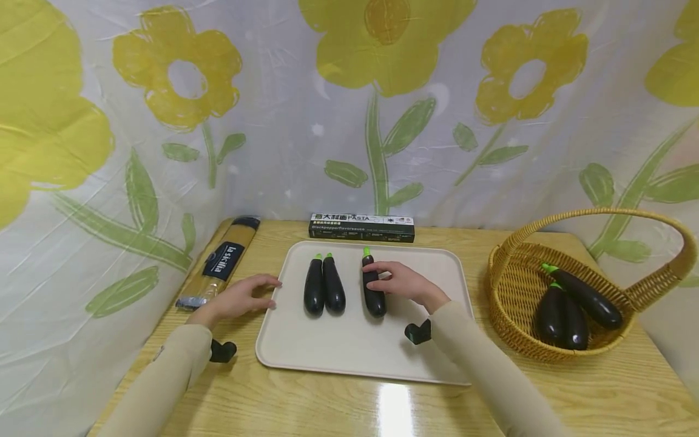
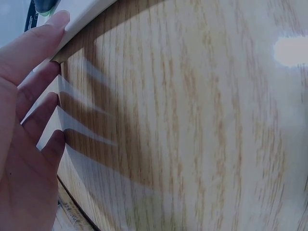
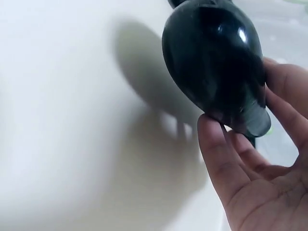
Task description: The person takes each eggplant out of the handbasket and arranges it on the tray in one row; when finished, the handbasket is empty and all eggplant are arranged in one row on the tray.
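Note:
My right hand (image 1: 403,280) holds a dark, glossy eggplant (image 1: 374,302) with a green stem, over the right-middle of the cream tray (image 1: 327,352). In the right wrist view, the thumb and fingers lie around the eggplant (image 3: 211,53), and its shadow falls on the tray. Two more eggplants (image 1: 314,291) lie side by side on the tray, left of the held one. At the tray's left edge is my left hand (image 1: 243,296), fingers spread and loosely bent. The left wrist view has its thumb tip at the tray's rim (image 2: 89,19) and nothing in its grasp.
A wicker basket (image 1: 505,303) with a tall handle stands at the right, holding three eggplants (image 1: 590,297). Behind the tray lies a black pasta box (image 1: 361,229). A pack of spaghetti (image 1: 224,261) lies at the left, beyond my left hand. A flowered curtain (image 1: 273,152) hangs behind the wooden table (image 1: 306,400).

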Demonstrator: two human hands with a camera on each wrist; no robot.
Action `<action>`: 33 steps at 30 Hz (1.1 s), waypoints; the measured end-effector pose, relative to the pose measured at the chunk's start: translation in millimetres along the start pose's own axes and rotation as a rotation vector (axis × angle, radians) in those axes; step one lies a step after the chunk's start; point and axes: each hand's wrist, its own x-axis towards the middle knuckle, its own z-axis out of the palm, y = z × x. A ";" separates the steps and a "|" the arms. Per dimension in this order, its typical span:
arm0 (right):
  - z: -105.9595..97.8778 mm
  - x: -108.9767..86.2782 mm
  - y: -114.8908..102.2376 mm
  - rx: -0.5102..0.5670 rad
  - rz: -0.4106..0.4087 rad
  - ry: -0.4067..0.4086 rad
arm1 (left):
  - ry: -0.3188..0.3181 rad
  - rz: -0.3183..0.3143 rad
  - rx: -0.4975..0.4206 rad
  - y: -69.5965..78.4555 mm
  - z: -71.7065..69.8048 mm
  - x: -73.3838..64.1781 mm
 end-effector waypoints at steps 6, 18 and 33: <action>12.0 17.0 -2.2 -0.088 -0.032 0.012 | 0.000 -0.003 0.006 0.7 -0.2 -0.8; 23.9 26.6 -13.2 -0.079 -0.040 0.038 | 0.003 -0.004 0.006 2.3 -0.7 -1.8; 33.2 30.7 -15.1 0.053 0.098 0.092 | 0.005 0.005 0.020 2.8 -0.4 -1.5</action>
